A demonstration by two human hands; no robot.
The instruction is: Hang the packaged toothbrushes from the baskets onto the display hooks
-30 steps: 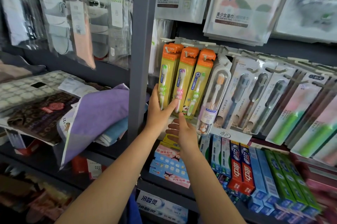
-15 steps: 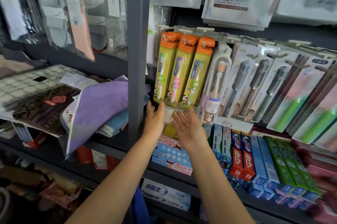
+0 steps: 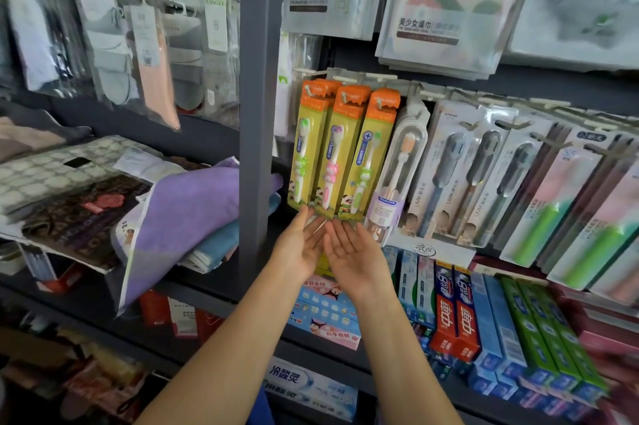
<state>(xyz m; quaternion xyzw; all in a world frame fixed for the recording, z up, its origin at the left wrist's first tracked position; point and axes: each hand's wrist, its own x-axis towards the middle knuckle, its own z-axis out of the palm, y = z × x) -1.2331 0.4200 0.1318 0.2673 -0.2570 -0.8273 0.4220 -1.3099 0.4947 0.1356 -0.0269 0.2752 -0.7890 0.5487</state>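
Observation:
Three yellow-and-orange children's toothbrush packs (image 3: 337, 151) hang side by side on display hooks (image 3: 342, 78) just right of the grey shelf post. My left hand (image 3: 301, 244) and my right hand (image 3: 356, 256) are held together, palms up and fingers spread, right below the packs' bottom edges. The left fingertips touch the bottom of the leftmost pack. Neither hand holds anything. No basket is in view.
A clear-cased toothbrush (image 3: 397, 175) and rows of grey and green toothbrush packs (image 3: 484, 175) hang to the right. Toothpaste boxes (image 3: 456, 314) fill the shelf below. The grey post (image 3: 259, 113) stands left of the hands; folded towels (image 3: 179, 213) and hanging socks lie beyond it.
Both hands have come down off the yellow packs and now sit open under their bottom edges. The packs stay hanging on the hooks.

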